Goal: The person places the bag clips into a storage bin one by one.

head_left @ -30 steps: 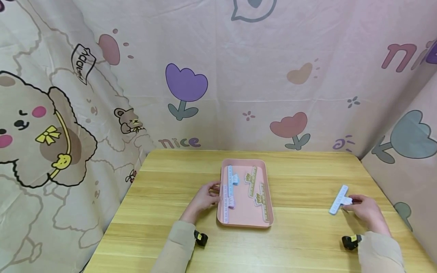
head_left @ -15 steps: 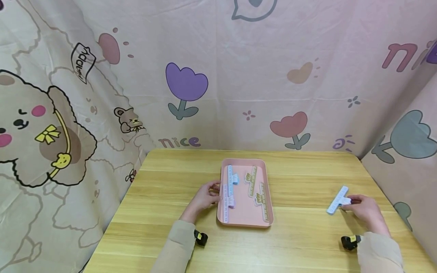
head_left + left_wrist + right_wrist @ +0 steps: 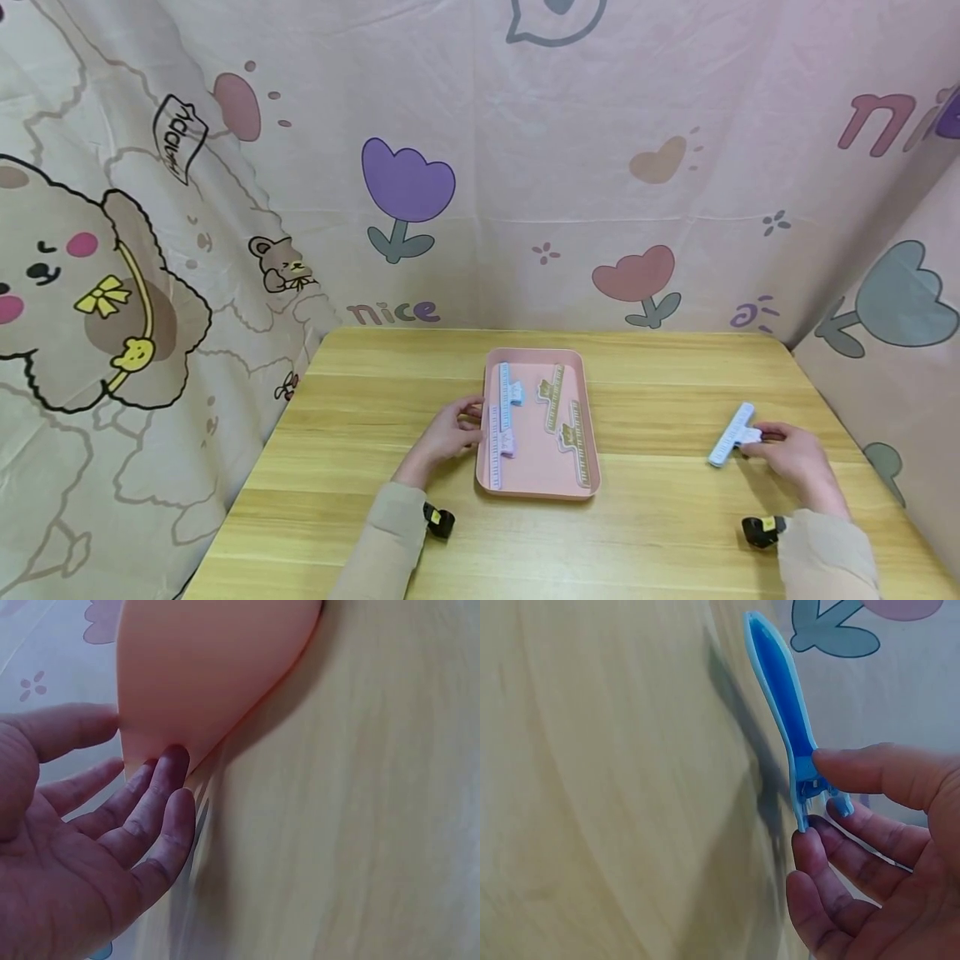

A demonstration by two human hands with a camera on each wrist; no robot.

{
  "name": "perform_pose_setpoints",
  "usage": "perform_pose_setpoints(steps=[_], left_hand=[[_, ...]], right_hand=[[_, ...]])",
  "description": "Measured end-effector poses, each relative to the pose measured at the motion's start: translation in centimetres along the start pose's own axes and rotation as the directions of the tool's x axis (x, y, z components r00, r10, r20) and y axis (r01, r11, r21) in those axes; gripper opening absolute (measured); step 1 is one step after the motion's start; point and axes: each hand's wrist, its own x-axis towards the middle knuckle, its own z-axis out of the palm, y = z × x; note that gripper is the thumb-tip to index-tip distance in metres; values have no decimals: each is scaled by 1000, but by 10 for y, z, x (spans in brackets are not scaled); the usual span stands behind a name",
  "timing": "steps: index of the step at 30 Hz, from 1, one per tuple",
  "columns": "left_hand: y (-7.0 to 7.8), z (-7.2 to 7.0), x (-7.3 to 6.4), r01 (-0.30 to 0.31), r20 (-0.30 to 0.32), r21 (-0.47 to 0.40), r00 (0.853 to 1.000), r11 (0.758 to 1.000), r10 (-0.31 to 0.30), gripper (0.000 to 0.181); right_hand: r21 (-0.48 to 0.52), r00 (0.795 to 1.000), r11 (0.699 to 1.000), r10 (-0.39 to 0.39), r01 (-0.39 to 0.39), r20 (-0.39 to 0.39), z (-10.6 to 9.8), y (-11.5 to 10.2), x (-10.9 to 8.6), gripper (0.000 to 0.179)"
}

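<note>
My right hand [image 3: 797, 460] pinches a pale blue clip [image 3: 729, 437] with a long ridged bar, just above the table at the right. In the right wrist view the thumb and fingertips hold the handle end of the clip [image 3: 784, 690], and the long bar points up and away. My left hand [image 3: 444, 435] is at the left side of a pink tray [image 3: 534, 479]. In the left wrist view its fingers rest loosely against the tray wall [image 3: 202, 667]. Inside the tray lie a light blue clip [image 3: 506, 400], a lilac clip [image 3: 495, 454] and two clear-and-gold clips [image 3: 555, 404].
The wooden table [image 3: 660, 517] runs back to a printed cloth backdrop [image 3: 525, 167]. Cloth also hangs along the left [image 3: 150, 467] and right sides. Bare wood lies between the tray and the right hand.
The right hand has shifted slightly left, carrying the blue clip with it. The left hand, the tray and the clips in it look unchanged.
</note>
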Motion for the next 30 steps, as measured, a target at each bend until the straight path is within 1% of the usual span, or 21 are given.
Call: perform_pose_setpoints(steps=[5, 11, 16, 22, 26, 30], left_hand=[[-1, -4, 1, -8, 22, 26, 1000, 1000, 8, 66], [-4, -5, 6, -2, 12, 54, 1000, 999, 1, 66], [-4, -5, 8, -6, 4, 33, 1000, 999, 6, 68], [-3, -4, 9, 8, 2, -10, 1000, 1000, -8, 69], [-1, -2, 8, 19, -5, -8, 1000, 1000, -19, 67], [0, -2, 7, 16, -7, -13, 1000, 1000, -16, 67]], right_hand=[[-2, 999, 999, -40, 40, -5, 4, -7, -1, 73], [5, 996, 996, -90, 90, -10, 11, -25, -1, 70], [41, 993, 992, -120, 120, 5, 18, -43, -2, 72], [67, 984, 982, -177, 176, 15, 28, -65, -5, 69], [90, 978, 975, -208, 205, 25, 35, -79, -9, 66], [111, 970, 965, -243, 239, 23, 42, -91, -11, 64]])
